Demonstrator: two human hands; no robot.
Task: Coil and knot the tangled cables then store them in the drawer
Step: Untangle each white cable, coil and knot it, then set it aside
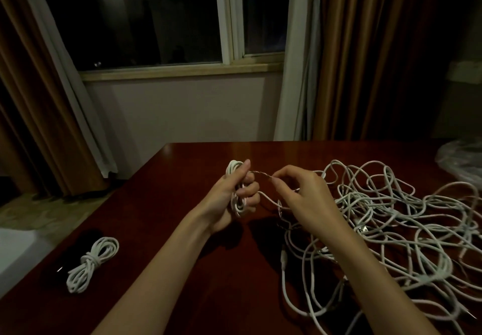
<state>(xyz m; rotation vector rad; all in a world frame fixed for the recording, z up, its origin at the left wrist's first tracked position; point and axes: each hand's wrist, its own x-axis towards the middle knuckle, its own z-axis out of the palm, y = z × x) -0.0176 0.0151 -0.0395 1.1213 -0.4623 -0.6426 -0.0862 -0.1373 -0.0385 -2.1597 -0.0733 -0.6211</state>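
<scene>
Cables in a loose white tangle [386, 233] cover the right part of the dark red tabletop [187, 269], nearest the viewer and running back toward its far edge. One finished coil [91, 264], knotted round its middle, lies apart at the near left, beside a dark object too dim to identify. Above the centre, the left hand [232, 199] grips a partly wound coil [236, 191], fingers curled round the loops, thumb up against them. Just to its right, the right hand [305, 199] pinches a short stretch of that cable [260, 174] between thumb and forefinger, remaining fingers loosely bent; the strand spans the gap between both hands. A clear plastic bag [461, 160] sits at the far right edge. Beyond stand a wall, a dark window [161, 19] and brown curtains [378, 53].
</scene>
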